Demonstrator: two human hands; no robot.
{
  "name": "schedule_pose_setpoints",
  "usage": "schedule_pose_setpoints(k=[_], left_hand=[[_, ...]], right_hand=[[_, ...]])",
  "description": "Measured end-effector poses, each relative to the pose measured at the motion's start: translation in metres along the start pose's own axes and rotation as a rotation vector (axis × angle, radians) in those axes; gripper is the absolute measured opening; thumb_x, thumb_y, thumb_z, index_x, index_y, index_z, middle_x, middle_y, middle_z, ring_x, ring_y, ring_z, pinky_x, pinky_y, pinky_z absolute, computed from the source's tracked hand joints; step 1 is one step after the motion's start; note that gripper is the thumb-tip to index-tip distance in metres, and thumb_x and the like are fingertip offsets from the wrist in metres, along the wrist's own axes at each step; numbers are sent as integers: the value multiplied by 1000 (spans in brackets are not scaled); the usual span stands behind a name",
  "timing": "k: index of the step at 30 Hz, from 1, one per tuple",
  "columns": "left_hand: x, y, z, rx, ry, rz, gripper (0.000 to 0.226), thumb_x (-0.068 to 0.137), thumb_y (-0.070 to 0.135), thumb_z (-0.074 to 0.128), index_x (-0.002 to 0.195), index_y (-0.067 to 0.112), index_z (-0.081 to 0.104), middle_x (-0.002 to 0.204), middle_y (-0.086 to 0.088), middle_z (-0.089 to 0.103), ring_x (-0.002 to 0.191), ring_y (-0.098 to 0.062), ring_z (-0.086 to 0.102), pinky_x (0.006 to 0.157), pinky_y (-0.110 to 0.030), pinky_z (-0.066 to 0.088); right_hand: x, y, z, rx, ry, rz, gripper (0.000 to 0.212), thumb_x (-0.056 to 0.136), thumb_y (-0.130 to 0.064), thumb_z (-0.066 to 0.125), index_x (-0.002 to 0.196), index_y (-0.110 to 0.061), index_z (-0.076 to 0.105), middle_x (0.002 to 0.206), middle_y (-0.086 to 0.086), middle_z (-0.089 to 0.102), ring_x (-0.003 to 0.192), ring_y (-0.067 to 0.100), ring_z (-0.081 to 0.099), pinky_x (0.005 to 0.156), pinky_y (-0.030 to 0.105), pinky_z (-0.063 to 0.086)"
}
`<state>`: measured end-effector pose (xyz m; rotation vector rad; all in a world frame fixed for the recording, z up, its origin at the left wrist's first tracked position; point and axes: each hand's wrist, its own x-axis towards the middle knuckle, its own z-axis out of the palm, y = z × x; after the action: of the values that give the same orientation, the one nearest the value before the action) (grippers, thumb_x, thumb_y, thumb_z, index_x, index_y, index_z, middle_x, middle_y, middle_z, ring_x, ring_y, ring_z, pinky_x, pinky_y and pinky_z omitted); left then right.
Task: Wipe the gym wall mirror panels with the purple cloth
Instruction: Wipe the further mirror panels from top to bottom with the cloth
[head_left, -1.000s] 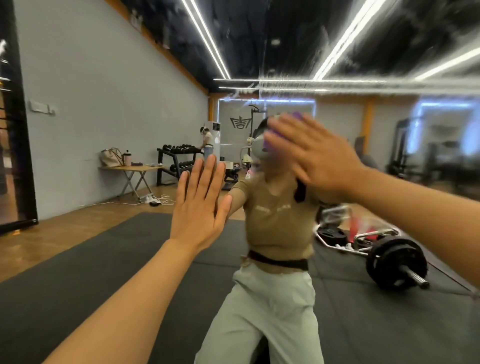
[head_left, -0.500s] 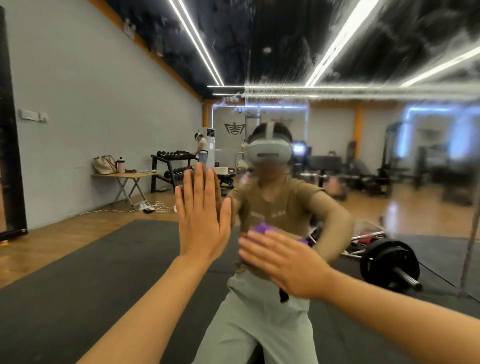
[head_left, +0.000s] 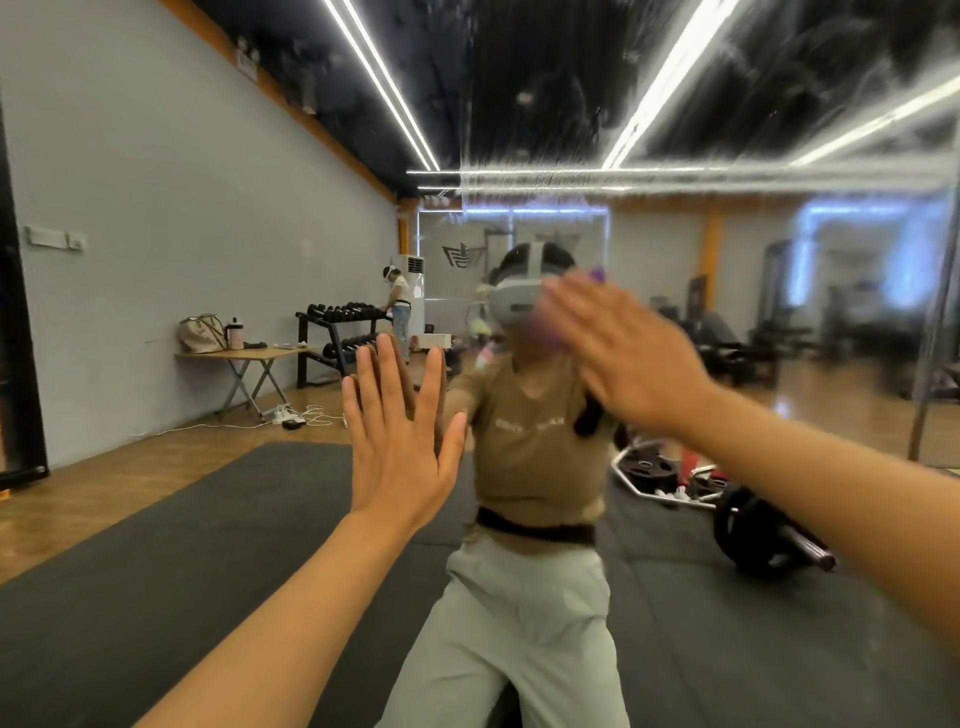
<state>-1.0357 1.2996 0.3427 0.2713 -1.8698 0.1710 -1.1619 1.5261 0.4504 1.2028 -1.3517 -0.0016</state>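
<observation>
Left hand (head_left: 400, 441) laid flat on large reflective wall mirror panel (head_left: 779, 338), fingers straight, nothing held. Small purple cloth (head_left: 597, 274) pressed against glass under right hand (head_left: 628, 358), fingers extended; cloth mostly hidden, blurred. Smears seen on upper glass.

Right hand (head_left: 631, 358) back up on the mirror (head_left: 779, 130): half a second ago it pressed the purple cloth (head_left: 598, 274) low, at chest height of the reflected person; now it sits high toward 1 o'clock, over the reflected headset, near where it was a second ago. Fingers flat and spread, blurred with motion, cloth only peeking out past the fingertips. Right forearm now slants up from 4 o'clock instead of lying low across the frame. View has shifted slightly; the reflected barbell sits a bit lower right
</observation>
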Motion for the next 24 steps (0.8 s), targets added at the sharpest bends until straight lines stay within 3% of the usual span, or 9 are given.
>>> schedule_pose_setpoints(k=[3,7,13,17,21,24], left_hand=[[-1,4,2,-21,26,-16,68,103,45,29,162,15,14,167,-22,-4,155,-37,-7,124,-54,1],[-3,9,4,-57,56,-41,67,103,43,29,162,13,15,167,-22,-2,155,-36,-6,124,-57,4],[-3,12,6,-76,73,-60,67,103,42,30,161,13,16,167,-23,0,155,-38,-3,123,-59,6],[-3,11,8,-69,85,-61,67,103,43,29,161,12,17,166,-24,1,155,-39,-2,124,-58,5],[-2,11,11,-55,116,-61,66,104,41,30,161,11,19,166,-26,3,154,-41,1,123,-61,7],[-3,11,13,-53,136,-52,65,104,41,29,161,11,17,166,-26,4,154,-42,3,122,-62,9]], right_hand=[[25,39,-15,-32,101,256,54,104,-18,42,155,-3,34,161,18,32,151,34,27,125,46,17],[12,17,-7,-51,168,423,56,105,-22,38,157,-2,30,163,18,28,152,33,22,126,43,11],[-103,-78,21,-37,29,297,58,103,-25,41,157,-7,29,163,15,30,153,32,24,125,48,18],[-171,-113,28,-42,-20,327,59,103,-26,42,158,-9,26,161,12,33,154,29,22,124,46,21],[-164,-106,25,-48,-9,327,61,100,-24,46,157,-9,27,164,10,27,153,28,23,126,44,18],[-118,-77,19,-48,94,487,56,106,-24,37,157,-7,24,165,12,24,152,31,24,125,47,18]])
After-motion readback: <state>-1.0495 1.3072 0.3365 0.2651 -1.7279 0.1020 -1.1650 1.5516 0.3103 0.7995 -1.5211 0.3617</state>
